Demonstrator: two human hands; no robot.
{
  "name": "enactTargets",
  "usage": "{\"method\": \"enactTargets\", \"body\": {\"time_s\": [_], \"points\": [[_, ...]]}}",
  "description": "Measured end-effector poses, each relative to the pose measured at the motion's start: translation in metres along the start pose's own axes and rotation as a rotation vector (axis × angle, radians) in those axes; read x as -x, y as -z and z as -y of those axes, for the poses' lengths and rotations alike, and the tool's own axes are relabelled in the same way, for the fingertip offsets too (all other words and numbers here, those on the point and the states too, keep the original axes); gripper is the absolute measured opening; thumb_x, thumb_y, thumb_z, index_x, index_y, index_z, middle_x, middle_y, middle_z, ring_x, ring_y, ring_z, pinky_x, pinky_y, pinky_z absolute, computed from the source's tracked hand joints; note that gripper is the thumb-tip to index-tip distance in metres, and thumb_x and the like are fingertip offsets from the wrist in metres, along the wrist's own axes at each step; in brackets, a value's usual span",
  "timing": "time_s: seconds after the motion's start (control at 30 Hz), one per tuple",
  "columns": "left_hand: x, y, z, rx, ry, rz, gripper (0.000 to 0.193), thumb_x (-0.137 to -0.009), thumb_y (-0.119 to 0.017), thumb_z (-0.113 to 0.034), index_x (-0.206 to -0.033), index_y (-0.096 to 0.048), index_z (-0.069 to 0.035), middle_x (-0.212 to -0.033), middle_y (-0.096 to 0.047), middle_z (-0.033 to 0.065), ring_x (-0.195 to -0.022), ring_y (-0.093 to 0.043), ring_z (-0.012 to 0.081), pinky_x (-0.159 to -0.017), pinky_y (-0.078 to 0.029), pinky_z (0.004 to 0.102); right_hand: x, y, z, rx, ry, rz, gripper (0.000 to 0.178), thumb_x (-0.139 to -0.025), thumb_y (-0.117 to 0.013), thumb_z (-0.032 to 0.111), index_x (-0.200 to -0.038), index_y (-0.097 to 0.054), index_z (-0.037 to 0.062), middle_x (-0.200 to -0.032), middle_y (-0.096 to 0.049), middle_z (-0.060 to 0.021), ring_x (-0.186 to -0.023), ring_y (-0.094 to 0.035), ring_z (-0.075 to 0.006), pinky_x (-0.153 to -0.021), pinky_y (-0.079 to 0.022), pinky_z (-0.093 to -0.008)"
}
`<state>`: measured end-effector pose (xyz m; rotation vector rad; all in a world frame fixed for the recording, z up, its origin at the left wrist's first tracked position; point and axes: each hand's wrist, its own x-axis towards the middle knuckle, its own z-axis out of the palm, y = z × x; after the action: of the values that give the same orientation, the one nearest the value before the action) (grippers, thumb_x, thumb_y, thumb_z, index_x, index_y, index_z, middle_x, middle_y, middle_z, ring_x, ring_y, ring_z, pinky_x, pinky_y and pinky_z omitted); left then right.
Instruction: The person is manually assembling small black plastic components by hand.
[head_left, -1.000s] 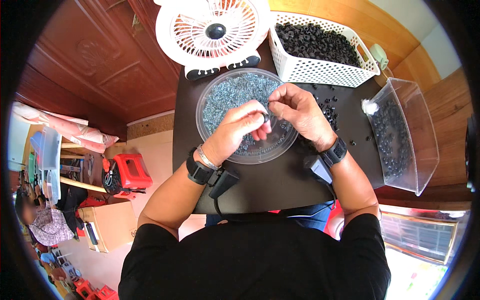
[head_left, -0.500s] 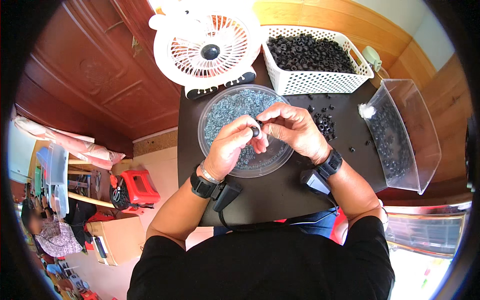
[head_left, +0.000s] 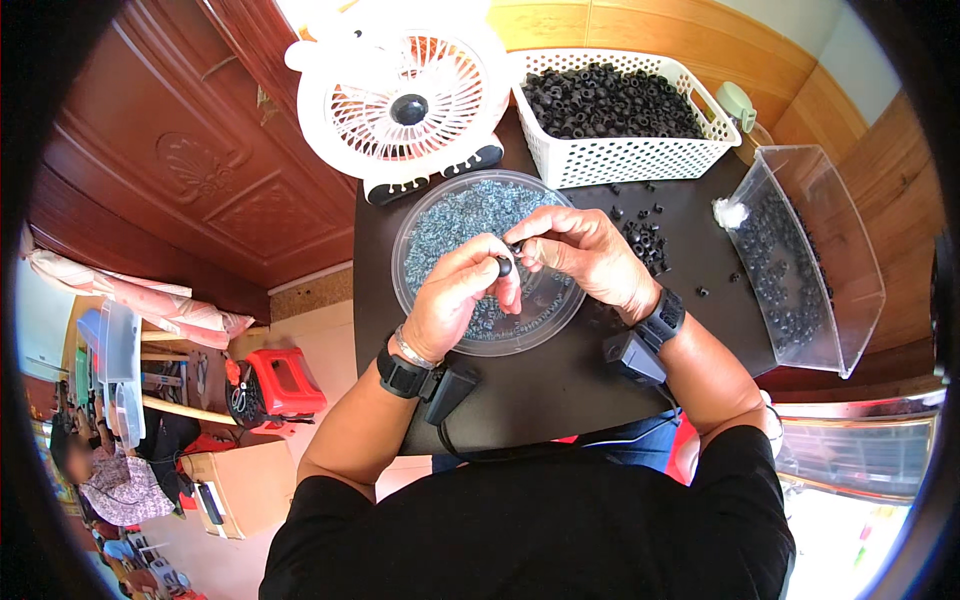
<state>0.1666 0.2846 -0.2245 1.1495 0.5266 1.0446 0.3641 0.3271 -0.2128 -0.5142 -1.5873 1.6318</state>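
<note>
Head view, landmark: the round clear plastic dish (head_left: 470, 215) of small grey-blue metal rings on my dark tabletop (head_left: 560, 385). Behind the dish stands a white plastic table fan (head_left: 400, 95) with a round ribbed grille. Behind and to the right of the dish sits a white perforated plastic basket (head_left: 625, 155) heaped with small black rubber rings. Between that basket and the dish, loose black rings (head_left: 645, 238) lie scattered on the table. Well to the right of the dish, a clear rectangular plastic bin (head_left: 835, 245) holds more dark rings.

Both my hands hover over the dish and hide its middle. My left hand (head_left: 455, 295) is curled, thumb and forefinger pressed together on a small black rubber ring (head_left: 505, 266). My right hand (head_left: 585, 255) meets it from the right, fingertips pinched together at another small piece; I cannot tell what kind. Black bands with cabled modules wrap both wrists.
</note>
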Motion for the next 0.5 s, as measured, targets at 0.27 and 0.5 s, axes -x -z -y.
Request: {"method": "enactTargets", "body": {"time_s": [0.27,0.5], "points": [[0.0,-0.003,0.001,-0.042,0.05,-0.041,0.026,-0.095,-0.048,-0.029,-0.091,-0.05,-0.003,-0.076,-0.053,0.0073,-0.07,-0.054,0.018,-0.068,-0.046,0.0318,0.0,-0.002,0.01,0.108,0.026,-0.027,0.017,-0.088,-0.06,0.0,-0.104,-0.066,0.0011,-0.094,-0.066,-0.0045,-0.089,-0.06,-0.0103,-0.083,-0.048,-0.0252],[0.0,0.002,0.004,-0.084,0.085,-0.018,0.028,-0.095,-0.05,-0.03,-0.092,-0.052,-0.003,-0.076,-0.054,0.0067,-0.07,-0.055,0.0178,-0.068,-0.046,0.0313,0.0,0.002,0.016,0.185,0.143,-0.013,0.015,-0.087,-0.06,-0.003,-0.099,-0.067,0.0016,-0.093,-0.064,-0.0041,-0.089,-0.061,-0.0117,-0.082,-0.048,-0.0261]]}}
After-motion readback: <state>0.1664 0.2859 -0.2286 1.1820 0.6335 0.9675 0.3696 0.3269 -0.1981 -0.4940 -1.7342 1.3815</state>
